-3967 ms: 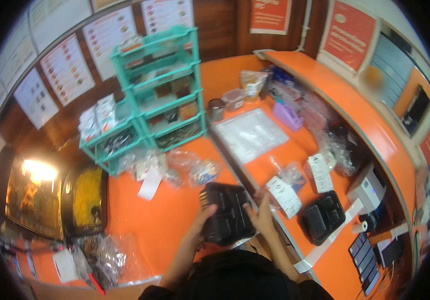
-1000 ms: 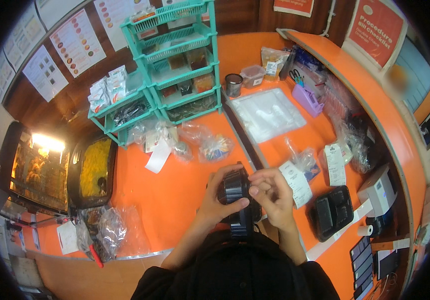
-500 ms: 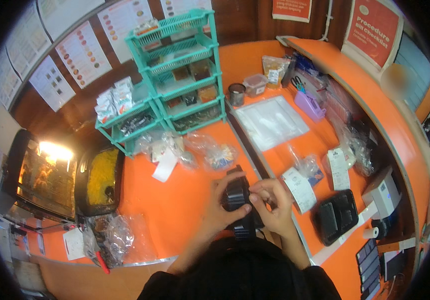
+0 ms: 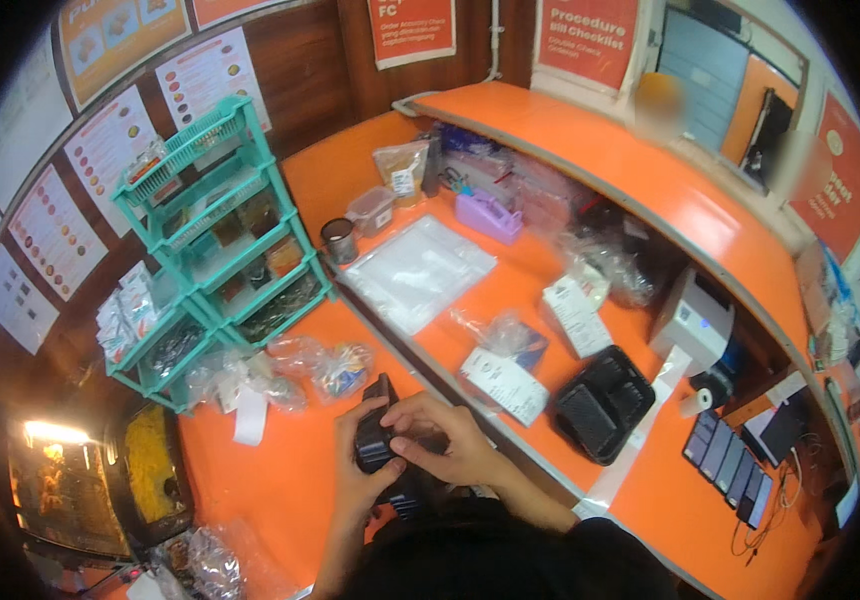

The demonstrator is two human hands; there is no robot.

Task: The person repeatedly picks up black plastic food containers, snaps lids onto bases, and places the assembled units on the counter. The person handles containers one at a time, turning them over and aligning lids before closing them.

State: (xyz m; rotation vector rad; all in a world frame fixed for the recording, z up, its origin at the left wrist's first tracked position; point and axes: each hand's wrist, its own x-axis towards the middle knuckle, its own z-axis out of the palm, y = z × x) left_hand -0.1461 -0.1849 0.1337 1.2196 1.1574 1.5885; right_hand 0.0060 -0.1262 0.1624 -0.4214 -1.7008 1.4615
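Note:
Close to my body, over the orange counter, my left hand [image 4: 352, 472] is wrapped round a black plastic food tray [image 4: 374, 446], its thumb along the near side. The tray is tilted on edge, with ribbed black plastic showing below; whether several are stacked together I cannot tell. My right hand [image 4: 458, 446] is closed at the tray's right edge, thumb and fingertips pinching there. Some of its fingers are hidden. To the right, another black compartment tray [image 4: 605, 405] lies on the counter, beside a receipt [image 4: 503, 386] and a second receipt [image 4: 578, 316], each next to clear plastic bags.
A green tiered rack [image 4: 220, 265] stands at the left, with bagged items [image 4: 335, 372] before it. Clear plastic sheets [image 4: 415, 272], a purple tape dispenser [image 4: 488, 215] and a tin [image 4: 340, 241] lie farther back. Rightward are a white printer [image 4: 693, 322] and several phones [image 4: 728, 466]. A lit cabinet [image 4: 65, 490] is at left.
My view has turned to the right, so the counter's contents appear shifted left and more of the right side shows. Both hands stay on the black tray.

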